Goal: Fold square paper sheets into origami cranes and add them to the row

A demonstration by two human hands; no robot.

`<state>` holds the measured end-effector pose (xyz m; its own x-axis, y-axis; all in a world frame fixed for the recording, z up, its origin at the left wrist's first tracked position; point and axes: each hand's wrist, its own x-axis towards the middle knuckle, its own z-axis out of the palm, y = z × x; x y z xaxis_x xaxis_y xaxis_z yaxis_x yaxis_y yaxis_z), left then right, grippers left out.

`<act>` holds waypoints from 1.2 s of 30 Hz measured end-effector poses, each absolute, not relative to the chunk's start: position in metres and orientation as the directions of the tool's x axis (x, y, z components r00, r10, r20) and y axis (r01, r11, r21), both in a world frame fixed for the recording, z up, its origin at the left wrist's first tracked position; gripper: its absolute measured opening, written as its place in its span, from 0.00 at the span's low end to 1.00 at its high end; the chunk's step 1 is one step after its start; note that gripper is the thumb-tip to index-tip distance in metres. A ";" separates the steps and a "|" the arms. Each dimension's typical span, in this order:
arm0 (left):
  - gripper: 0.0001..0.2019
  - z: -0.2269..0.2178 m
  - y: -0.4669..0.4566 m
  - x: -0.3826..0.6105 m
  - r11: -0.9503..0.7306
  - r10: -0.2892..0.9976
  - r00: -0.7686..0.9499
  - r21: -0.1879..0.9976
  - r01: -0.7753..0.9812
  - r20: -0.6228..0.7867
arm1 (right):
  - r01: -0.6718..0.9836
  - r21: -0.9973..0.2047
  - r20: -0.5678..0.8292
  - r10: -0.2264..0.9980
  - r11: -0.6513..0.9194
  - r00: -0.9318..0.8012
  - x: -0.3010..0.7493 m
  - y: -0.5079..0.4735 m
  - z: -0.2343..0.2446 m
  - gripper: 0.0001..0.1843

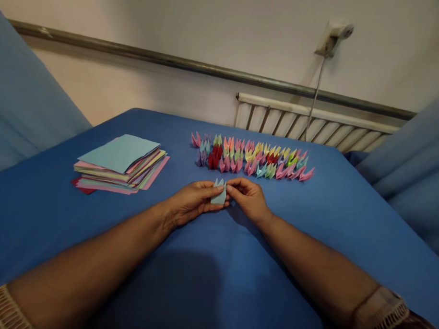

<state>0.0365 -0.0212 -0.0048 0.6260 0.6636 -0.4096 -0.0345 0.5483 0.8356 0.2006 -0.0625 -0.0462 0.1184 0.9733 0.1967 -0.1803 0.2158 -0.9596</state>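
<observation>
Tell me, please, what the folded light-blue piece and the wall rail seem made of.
The folded piece: likely matte paper, by its thin, pointed flaps. The wall rail: perhaps metal, given its dull sheen, though painted wood is possible.

The folded piece [219,197], the folded figures [253,164] and the stacked sheets [119,152] look like matt paper, the table cover [234,261] smooth, matt cloth, the curtains [22,105] soft cloth, and the rail [172,61] dully shiny metal.

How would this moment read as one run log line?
left hand: holding light-blue folded paper | right hand: at its right edge | paper stack: left | colourful paper figures: rows beyond hands
</observation>
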 end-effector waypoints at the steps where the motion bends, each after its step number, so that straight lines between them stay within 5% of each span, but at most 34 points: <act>1: 0.08 -0.005 -0.021 0.036 0.545 0.663 0.627 0.838 -0.030 -0.409 | -0.182 -0.960 0.193 0.974 0.212 0.117 0.200 -0.062 -0.046 0.13; 7: 0.09 -0.005 -0.020 0.036 0.512 0.672 0.625 0.859 -0.004 -0.398 | -0.133 -0.964 0.217 0.971 0.230 0.104 0.199 -0.063 -0.046 0.11; 17: 0.13 -0.007 -0.025 0.038 0.407 0.742 0.569 0.913 0.036 -0.353 | 0.436 -0.710 0.627 0.778 0.553 0.034 0.204 -0.072 -0.040 0.15; 36: 0.13 -0.010 -0.025 0.040 0.408 0.759 0.561 0.913 -0.018 -0.329 | 0.735 -0.436 0.696 0.712 0.520 -0.090 0.205 -0.079 -0.034 0.05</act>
<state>0.0398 -0.0253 -0.0097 0.5614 0.7593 -0.3290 -0.0176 0.4084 0.9126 0.2054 -0.0791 -0.0337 -0.0900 0.7120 0.6964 0.7348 0.5195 -0.4361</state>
